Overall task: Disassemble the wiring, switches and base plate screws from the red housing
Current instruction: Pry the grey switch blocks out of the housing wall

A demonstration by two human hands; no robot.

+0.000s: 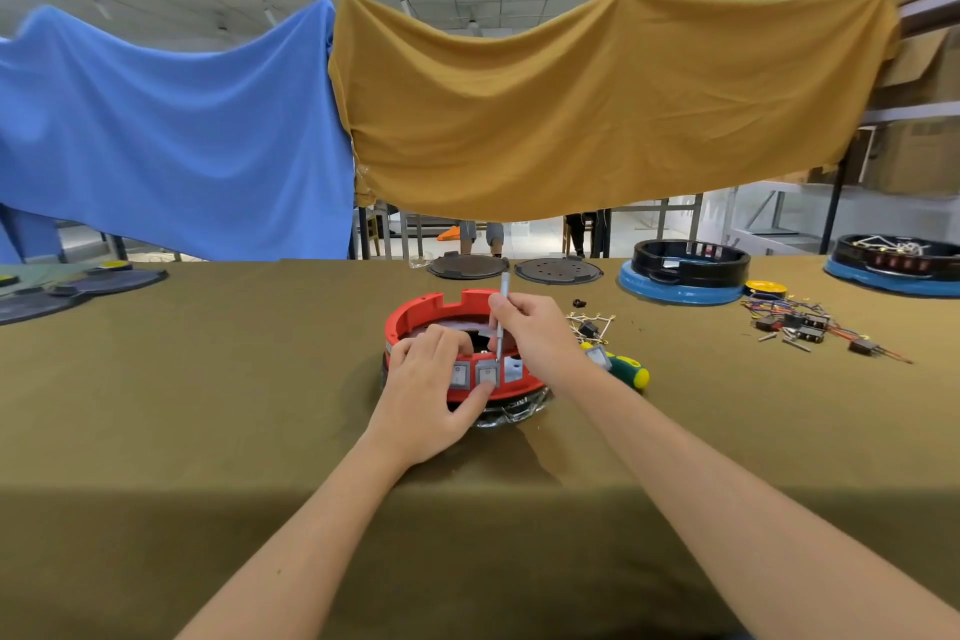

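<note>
The round red housing (415, 314) sits in the middle of the olive-covered table, on a clear ribbed base. Its near wall carries grey rocker switches (487, 374); to their right one slot is an open hole. My left hand (434, 390) grips the near wall, fingers curled over the rim and thumb under the switches. My right hand (535, 333) pinches a thin silver tool (501, 322), held almost upright with its tip at the top edge of the middle switch. A loose grey switch (597, 356) lies just right of the housing.
A green and yellow screwdriver (628, 372) lies right of the housing, next to a small wire bundle (589, 325). Removed switches, wires and screws (810, 327) lie at far right. Two dark round plates (558, 270), black housings on blue bases (685, 270) and hanging cloths stand behind.
</note>
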